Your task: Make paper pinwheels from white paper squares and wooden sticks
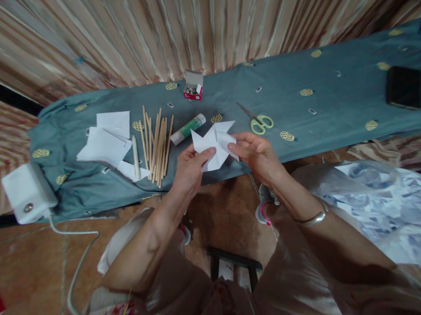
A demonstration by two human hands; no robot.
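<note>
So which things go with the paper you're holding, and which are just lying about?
Probably belong: folded paper, loose sheets, wooden sticks, scissors, green-and-white tube, red box.

Probably just lying about: black rectangular object, white device.

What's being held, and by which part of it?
A folded, pinwheel-shaped white paper: the left hand pinches its left side, the right hand its right side, both thumbs on the upper face.

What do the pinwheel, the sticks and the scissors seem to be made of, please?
Pinwheel: matte white paper, judging by its thin, creased folds. Sticks: probably unvarnished wood, given their pale tan, dull look. Scissors: grey blades, likely metal; light-green handles, probably smooth plastic from their uniform colour.
</note>
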